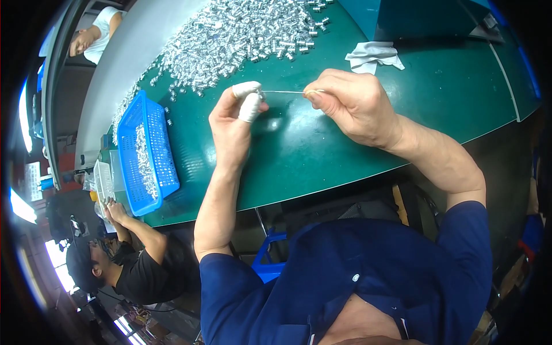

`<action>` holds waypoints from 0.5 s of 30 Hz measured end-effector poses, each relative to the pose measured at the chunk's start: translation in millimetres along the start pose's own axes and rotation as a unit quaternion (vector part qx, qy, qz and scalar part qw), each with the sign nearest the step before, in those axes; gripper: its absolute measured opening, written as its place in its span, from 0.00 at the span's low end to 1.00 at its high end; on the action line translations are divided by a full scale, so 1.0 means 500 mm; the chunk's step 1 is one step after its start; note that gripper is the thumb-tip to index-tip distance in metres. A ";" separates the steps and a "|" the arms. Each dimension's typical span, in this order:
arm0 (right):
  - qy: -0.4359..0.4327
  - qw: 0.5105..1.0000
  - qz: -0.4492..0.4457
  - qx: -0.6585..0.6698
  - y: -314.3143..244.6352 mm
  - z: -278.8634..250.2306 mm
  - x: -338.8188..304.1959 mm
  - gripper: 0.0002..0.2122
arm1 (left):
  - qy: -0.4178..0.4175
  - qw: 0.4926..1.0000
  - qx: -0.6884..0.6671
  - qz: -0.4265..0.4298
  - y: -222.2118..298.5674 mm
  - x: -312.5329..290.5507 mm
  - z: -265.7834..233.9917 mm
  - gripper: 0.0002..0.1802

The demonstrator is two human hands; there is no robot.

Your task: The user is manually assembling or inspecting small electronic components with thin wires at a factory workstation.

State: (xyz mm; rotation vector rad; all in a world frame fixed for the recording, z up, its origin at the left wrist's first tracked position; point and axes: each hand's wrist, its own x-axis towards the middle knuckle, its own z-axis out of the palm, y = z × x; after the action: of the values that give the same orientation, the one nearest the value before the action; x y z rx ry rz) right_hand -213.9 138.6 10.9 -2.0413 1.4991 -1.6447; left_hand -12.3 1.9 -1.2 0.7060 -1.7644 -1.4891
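Observation:
My left hand is raised over the green table, its thumb and a finger wrapped in white coverings. Between those two fingertips it pinches a small silvery metal part, mostly hidden by the fingers. From the right, my right hand is closed on a thin, straight, needle-like rod. The rod's far end reaches the metal part; whether it goes inside cannot be made out. A large heap of small silvery metal parts lies on the table beyond my hands.
At the left stands a blue perforated basket with more metal parts in it. A crumpled white cloth lies beyond my right hand, near a dark teal box. One co-worker sits at the lower left; another person is at the upper left.

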 end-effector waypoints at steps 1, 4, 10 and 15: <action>0.000 1.000 0.000 0.000 0.004 0.001 0.000 0.05 | -0.011 0.994 -0.094 -0.048 -0.001 0.003 -0.006 0.13; 0.008 0.999 0.005 0.047 0.011 0.001 0.000 0.05 | -0.027 0.985 -0.133 -0.108 0.002 0.010 -0.010 0.12; -0.035 0.999 -0.022 -0.019 -0.005 0.004 -0.001 0.07 | -0.034 0.999 0.005 -0.030 -0.004 0.003 -0.008 0.13; -0.018 0.893 0.346 0.288 0.018 0.010 0.007 0.13 | -0.032 0.999 -0.012 -0.026 -0.003 0.000 -0.005 0.12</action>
State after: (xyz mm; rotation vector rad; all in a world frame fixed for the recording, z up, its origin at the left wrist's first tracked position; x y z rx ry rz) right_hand -215.7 129.3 5.7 -1.0486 1.2838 -1.4732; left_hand -10.3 -0.1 -2.3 0.7044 -1.7840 -1.5817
